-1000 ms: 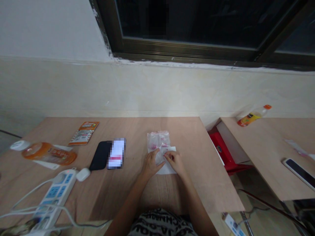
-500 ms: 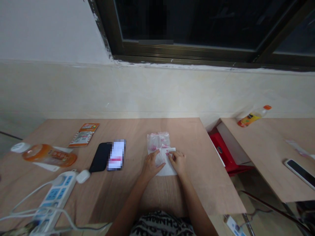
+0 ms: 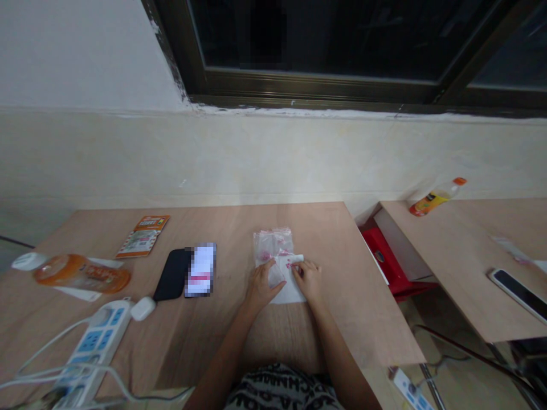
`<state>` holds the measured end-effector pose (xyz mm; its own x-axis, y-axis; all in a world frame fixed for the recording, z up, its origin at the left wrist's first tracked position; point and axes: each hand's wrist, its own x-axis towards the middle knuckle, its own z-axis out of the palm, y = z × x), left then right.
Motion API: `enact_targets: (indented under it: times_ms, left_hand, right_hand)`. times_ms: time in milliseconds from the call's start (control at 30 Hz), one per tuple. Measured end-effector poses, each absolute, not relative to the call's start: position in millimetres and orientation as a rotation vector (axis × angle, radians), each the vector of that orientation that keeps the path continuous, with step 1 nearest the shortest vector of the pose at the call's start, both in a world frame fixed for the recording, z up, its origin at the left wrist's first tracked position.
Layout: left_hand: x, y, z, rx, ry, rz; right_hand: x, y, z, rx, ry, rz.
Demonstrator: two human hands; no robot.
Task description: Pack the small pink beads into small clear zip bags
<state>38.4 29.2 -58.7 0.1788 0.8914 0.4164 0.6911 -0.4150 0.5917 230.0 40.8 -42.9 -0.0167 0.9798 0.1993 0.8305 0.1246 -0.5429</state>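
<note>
On the wooden desk before me lies a white sheet of paper (image 3: pixel 292 295), with a clear plastic bag (image 3: pixel 272 239) showing pink marks or bits over its upper part. My left hand (image 3: pixel 260 285) rests at the left edge of both, thumb and fingers apart, pressing them against the desk. At the right side of the sheet my right hand (image 3: pixel 310 279) has its fingertips pinched together, touching the paper beside small pink pieces (image 3: pixel 289 265). Whatever is between those fingertips is too small to make out. The paper's upper right corner looks folded or rolled.
Left of my hands lie a lit phone (image 3: pixel 201 267), a dark phone (image 3: pixel 173 274), an orange packet (image 3: pixel 143 236) and an orange drink bottle (image 3: pixel 83 273). A power strip (image 3: pixel 94 341) with cables sits front left. Beyond a gap with a red object (image 3: pixel 387 265) stands another desk (image 3: pixel 470 267).
The whole view has shifted slightly. Both hands stay in nearly the same place on the paper and bag, and the right fingertips remain pinched by the pink pieces.
</note>
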Motion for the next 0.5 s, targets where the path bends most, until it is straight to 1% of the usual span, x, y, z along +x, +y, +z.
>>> enact_targets:
  times_ms: [300,500]
  left_hand:
    - [38,29,-58,2.204,1.511,1.057]
    - [39,30,-59,2.255,1.483,1.125]
  right_hand:
    - [229,39,-35,-1.705,-1.808,0.451]
    - [220,43,-31,-1.490,-1.825,0.716]
